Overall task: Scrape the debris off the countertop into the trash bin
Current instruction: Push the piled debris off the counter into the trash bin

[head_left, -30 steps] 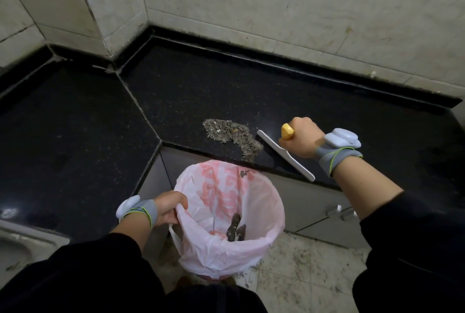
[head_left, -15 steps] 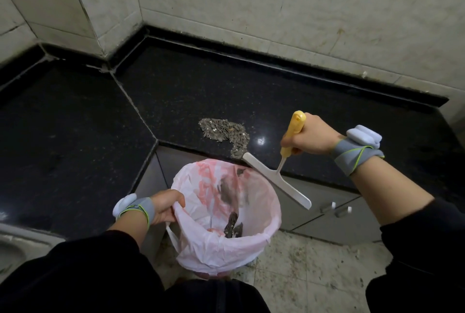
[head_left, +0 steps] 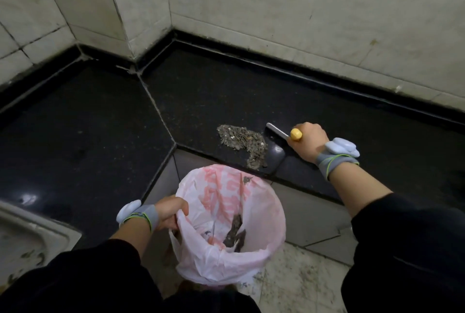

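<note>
Grey husk debris (head_left: pixel 242 142) lies at the worktop (head_left: pixel 75 136) front edge, just left of the scraper (head_left: pixel 276 130) clamped in the right hand (head_left: pixel 308 141). Its tail runs toward the trash bin (head_left: pixel 216 262) below. The left hand (head_left: pixel 171 213), well apart, grips the bag rim.

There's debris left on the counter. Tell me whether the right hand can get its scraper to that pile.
Probably yes: the right hand grips the scraper, whose blade sits just right of the debris pile, with only bare countertop between.
</note>
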`<state>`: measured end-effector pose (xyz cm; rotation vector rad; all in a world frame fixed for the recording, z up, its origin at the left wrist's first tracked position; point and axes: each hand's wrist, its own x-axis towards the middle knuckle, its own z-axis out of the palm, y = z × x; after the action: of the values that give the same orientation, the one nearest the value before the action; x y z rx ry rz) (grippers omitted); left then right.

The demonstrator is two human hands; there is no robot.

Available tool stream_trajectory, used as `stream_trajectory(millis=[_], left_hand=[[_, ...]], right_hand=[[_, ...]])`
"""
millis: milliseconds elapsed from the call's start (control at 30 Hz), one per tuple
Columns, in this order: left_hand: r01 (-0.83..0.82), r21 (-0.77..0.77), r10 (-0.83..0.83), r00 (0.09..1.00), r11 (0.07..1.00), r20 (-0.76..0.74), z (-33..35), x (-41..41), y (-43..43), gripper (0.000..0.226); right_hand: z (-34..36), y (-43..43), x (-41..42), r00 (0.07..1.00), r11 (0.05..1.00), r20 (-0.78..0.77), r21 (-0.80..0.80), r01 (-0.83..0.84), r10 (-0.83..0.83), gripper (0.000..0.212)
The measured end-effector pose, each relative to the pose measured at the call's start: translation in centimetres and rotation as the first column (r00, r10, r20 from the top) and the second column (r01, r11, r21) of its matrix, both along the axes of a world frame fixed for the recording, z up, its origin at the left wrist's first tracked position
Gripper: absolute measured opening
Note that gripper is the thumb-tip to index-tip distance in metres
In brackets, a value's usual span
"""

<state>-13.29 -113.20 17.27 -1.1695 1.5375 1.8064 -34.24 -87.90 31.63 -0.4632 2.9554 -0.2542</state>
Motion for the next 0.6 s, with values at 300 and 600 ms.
stream_trajectory(millis=[300,600], left_hand=[[-0.017,0.029,0.018,1.000,0.999,-0.013,0.3,0.1,-0.1,0.044],[-0.013,0.023,0.013,1.000,1.000,-0.011,1.1,0.2,0.5,0.029]], right_hand=[[1.3,1.6,0.7,0.981,0.988,0.116,0.002,-0.154,0.153,0.023],[1.7,1.2,1.3,0.998,0.999,0.066,-0.037,0.028,-0.025,0.026]])
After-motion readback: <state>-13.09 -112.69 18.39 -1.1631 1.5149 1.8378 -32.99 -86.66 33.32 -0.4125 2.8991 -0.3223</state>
